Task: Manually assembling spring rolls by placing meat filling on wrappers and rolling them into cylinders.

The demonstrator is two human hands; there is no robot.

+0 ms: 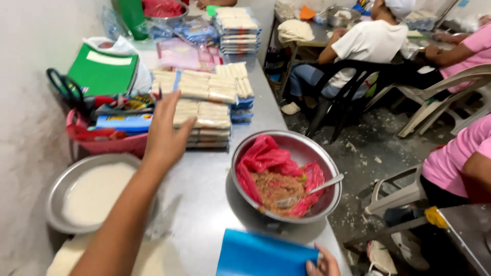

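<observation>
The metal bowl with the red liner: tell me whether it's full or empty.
Partly full. The metal bowl holds a mound of brown filling on its red liner, with a spoon resting in it.

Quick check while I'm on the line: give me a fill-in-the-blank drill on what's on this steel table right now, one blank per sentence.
1. The left hand reaches toward the stacked packs of pale ____.
2. The right hand grips a flat ____ plastic sheet.
3. The round steel bowl holds brown filling on a ____ plastic bag.
4. A metal ____ rests in that filling.

Missing words: rolls; blue; red; spoon
</observation>
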